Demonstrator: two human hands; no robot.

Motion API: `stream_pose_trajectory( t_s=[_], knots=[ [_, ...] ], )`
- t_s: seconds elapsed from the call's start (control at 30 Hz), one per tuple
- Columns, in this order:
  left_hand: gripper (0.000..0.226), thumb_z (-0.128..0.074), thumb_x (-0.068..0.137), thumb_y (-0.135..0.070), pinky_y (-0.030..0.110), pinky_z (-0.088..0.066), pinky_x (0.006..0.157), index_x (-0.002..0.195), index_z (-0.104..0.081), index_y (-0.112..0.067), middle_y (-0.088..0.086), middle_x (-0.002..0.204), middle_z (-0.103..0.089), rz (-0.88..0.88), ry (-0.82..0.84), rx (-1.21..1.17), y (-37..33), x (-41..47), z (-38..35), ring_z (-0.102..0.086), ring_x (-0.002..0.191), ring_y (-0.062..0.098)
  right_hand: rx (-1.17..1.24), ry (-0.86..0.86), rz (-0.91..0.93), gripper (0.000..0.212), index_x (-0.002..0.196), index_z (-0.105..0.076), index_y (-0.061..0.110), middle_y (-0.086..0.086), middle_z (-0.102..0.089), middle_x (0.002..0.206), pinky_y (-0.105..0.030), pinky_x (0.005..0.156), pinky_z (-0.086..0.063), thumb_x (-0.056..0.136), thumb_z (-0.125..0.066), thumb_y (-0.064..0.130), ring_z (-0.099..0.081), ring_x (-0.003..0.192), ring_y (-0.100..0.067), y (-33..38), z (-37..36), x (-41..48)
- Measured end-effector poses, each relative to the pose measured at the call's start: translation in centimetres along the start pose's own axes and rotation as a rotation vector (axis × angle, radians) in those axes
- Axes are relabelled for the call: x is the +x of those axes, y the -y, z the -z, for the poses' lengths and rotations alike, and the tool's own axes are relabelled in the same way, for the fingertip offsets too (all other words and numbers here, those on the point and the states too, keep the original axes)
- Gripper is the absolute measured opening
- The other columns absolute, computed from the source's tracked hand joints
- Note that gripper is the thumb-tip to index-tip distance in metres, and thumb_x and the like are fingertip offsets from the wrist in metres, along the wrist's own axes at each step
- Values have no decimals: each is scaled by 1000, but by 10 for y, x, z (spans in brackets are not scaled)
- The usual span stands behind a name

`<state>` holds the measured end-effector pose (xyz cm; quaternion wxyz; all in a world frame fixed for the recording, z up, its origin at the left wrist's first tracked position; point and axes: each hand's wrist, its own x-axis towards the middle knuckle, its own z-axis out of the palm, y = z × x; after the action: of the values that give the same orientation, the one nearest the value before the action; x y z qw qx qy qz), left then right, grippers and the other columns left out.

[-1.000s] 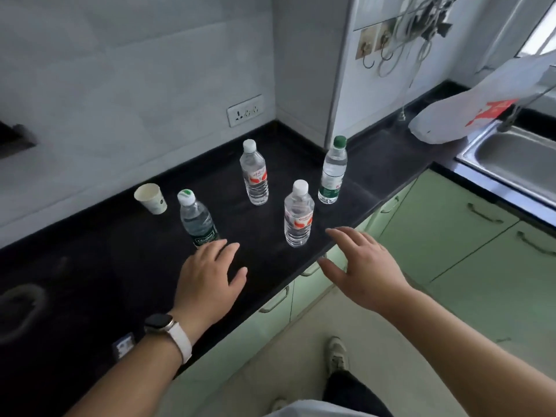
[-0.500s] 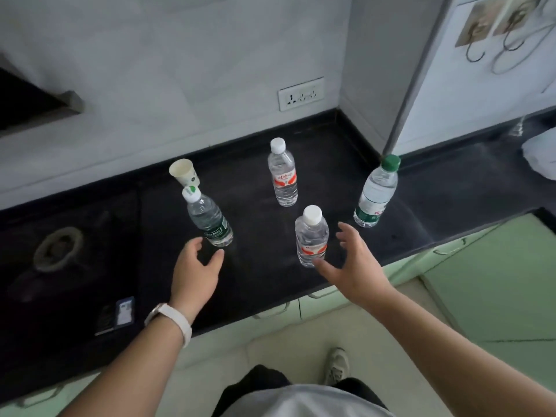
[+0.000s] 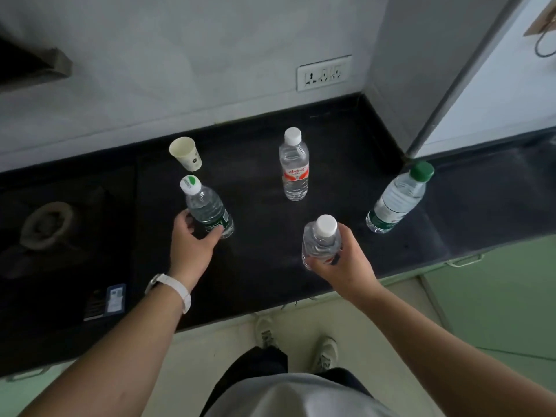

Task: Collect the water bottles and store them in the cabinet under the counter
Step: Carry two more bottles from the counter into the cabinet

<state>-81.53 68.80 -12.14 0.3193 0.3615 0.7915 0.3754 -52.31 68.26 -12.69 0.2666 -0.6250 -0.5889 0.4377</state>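
- Four water bottles stand on a black counter (image 3: 264, 275), seen from above through a head-worn camera.
- The left hand (image 3: 192, 245) is curled round the lower body of the green-labelled bottle (image 3: 207, 209), at 9 o'clock in the group, with the thumb on one side and the fingers on the other.
- The right hand (image 3: 346, 260) is wrapped round the middle of the white-capped bottle (image 3: 320, 242), at 6 o'clock. Whether its base is clear of the counter cannot be told.
- Two bottles are left untouched: the red-labelled bottle (image 3: 294, 167) at 12 o'clock and the green-capped bottle (image 3: 397, 200) at 3 o'clock, well apart from each other.
- All four appear full and sealed. They are judged fairly heavy for their size, with thin, smooth plastic walls that dent if squeezed. A hold round the label or ribbed middle is advised, not the cap.
- The counter is dark, polished and hard. A paper cup (image 3: 185, 153) is set at 10 o'clock, just beyond the left-hand bottle, and a stove burner (image 3: 46, 225) lies far off at 9 o'clock.
- A grey wall with a socket (image 3: 324, 73) is seen at 12 o'clock. Pale green cabinet fronts (image 3: 496, 296) are seen below the counter at 4 o'clock, apparently closed.
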Motion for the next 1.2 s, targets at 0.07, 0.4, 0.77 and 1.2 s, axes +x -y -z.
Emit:
stream_pose_trajectory(
  t_s=[0.07,0.4,0.77,1.2],
  knots=[
    [66,-80,84,-21,26,-42,97,139,-44,-26,-16,122,-55,-23,20,-30,-2,10,-2,-55,111,1,-4,-7,-32,74,124,-39,45,18,-58,118,-17,81,-46,68,-86,38,-60,104,-2,1,-4,1],
    [70,-85,79,-29,24,-47,87,137,-46,-27,-10,120,-63,-134,117,-26,1,57,-4,-62,107,9,12,-166,-136,63,118,-41,45,17,-64,106,-22,77,-47,73,-83,27,-63,92,5,27,-29,22],
    [59,-87,75,-32,31,-53,88,124,-54,-36,-17,109,-66,-190,223,-29,3,77,12,-63,101,1,-4,-237,-113,55,105,-46,49,14,-66,103,-29,83,-50,72,-84,26,-63,93,2,52,-59,38],
    [54,-89,73,-31,17,-48,79,103,-50,-55,-23,101,-68,-138,30,-31,-7,9,45,-61,93,-14,94,44,108,61,103,-47,62,16,-67,105,-29,86,-51,72,-84,24,-65,97,1,84,-51,48]
  ],
)
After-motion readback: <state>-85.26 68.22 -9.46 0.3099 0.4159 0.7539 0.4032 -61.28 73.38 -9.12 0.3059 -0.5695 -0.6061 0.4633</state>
